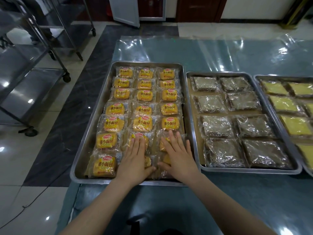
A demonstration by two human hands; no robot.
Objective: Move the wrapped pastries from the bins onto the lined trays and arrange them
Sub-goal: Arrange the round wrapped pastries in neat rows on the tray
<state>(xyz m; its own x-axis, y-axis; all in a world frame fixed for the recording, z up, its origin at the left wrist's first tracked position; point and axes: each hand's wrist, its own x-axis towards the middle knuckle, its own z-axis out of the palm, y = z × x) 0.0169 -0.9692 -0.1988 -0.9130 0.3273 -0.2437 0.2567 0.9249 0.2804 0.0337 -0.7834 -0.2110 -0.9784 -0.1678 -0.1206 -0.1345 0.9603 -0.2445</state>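
Steel tray (108,72) holds rows of yellow wrapped pastries (144,109).

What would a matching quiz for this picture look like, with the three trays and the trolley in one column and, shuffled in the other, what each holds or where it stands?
Column one
1. left tray
2. middle tray
3. right tray
4. trolley

Column two
a. dark brown wrapped slabs
b. on the floor, left of the table
c. orange-labelled packs
d. pale yellow wrapped squares

Pairs: 1-c, 2-a, 3-d, 4-b
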